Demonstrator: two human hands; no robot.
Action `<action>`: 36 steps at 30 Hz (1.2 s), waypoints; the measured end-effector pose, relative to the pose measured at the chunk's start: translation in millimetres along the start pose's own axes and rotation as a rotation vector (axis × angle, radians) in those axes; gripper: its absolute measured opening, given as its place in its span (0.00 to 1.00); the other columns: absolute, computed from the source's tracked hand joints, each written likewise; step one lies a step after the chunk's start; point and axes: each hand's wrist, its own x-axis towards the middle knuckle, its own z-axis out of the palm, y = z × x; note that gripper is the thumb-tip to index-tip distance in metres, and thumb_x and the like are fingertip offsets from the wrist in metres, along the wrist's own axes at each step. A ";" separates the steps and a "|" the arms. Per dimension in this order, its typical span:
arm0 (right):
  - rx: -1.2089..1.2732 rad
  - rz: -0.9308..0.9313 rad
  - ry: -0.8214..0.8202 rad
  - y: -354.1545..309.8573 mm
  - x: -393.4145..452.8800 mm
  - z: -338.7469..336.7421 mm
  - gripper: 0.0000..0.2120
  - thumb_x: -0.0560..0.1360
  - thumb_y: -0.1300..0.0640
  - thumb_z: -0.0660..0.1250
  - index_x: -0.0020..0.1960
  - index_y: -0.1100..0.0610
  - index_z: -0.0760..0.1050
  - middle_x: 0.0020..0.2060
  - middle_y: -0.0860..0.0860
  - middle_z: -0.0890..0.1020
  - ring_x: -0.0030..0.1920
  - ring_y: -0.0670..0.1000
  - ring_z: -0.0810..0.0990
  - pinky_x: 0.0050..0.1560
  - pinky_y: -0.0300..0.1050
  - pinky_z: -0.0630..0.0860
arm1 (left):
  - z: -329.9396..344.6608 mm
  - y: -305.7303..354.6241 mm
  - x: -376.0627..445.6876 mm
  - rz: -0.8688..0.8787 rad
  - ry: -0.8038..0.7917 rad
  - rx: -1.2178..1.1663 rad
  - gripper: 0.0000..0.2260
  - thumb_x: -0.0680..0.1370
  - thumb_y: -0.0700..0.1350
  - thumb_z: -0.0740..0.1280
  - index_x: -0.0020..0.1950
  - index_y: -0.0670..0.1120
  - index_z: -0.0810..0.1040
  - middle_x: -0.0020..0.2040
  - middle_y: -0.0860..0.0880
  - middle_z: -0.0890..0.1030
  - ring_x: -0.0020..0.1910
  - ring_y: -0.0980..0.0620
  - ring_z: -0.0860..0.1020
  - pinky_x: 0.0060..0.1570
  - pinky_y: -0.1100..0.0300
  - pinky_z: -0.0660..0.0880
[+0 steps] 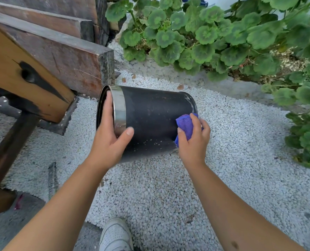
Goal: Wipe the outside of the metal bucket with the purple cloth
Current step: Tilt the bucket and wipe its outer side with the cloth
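A black metal bucket (150, 115) with a shiny silver rim band lies tipped on its side over white gravel, its mouth facing left. My left hand (110, 134) grips the rim, fingers inside the mouth and thumb on the outer wall. My right hand (194, 140) holds a bunched purple cloth (185, 125) and presses it against the bucket's outer wall near the base end. White specks dot the lower part of the black wall.
Stacked dark wooden beams (63, 57) and a wooden bench end (23, 82) stand close on the left. Green leafy plants (214, 37) fill the back and right. White gravel (168, 187) covers the ground; my white shoe (115, 234) shows at the bottom.
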 end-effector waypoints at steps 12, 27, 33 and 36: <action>0.324 0.193 -0.149 -14.6 28.4 -14.1 0.25 0.73 0.49 0.69 0.68 0.40 0.69 0.64 0.42 0.75 0.62 0.44 0.76 0.65 0.54 0.74 | -5.7 10.3 -16.3 -0.092 -0.029 -0.052 0.42 0.77 0.62 0.64 0.81 0.54 0.42 0.80 0.53 0.59 0.74 0.54 0.66 0.72 0.53 0.65; 0.007 0.091 -0.126 -34.4 37.8 -11.2 0.26 0.70 0.53 0.66 0.68 0.43 0.71 0.58 0.48 0.77 0.53 0.47 0.76 0.51 0.37 0.73 | -7.9 11.4 0.0 -0.105 -0.018 0.130 0.36 0.77 0.62 0.57 0.81 0.51 0.47 0.82 0.55 0.44 0.79 0.62 0.42 0.72 0.73 0.44; 0.523 0.084 -0.194 -83.1 16.6 -1.5 0.25 0.67 0.59 0.68 0.61 0.41 0.73 0.54 0.44 0.80 0.51 0.42 0.81 0.52 0.38 0.77 | 3.2 17.5 6.2 -0.107 0.000 0.175 0.41 0.77 0.70 0.53 0.81 0.45 0.49 0.82 0.51 0.45 0.80 0.56 0.43 0.77 0.60 0.44; 0.960 0.291 -0.445 -95.7 6.1 5.9 0.21 0.66 0.64 0.67 0.58 0.52 0.70 0.47 0.53 0.80 0.42 0.48 0.82 0.41 0.45 0.78 | 3.8 19.4 5.7 -0.073 0.016 0.097 0.45 0.75 0.74 0.50 0.81 0.43 0.48 0.82 0.47 0.47 0.80 0.53 0.44 0.78 0.53 0.45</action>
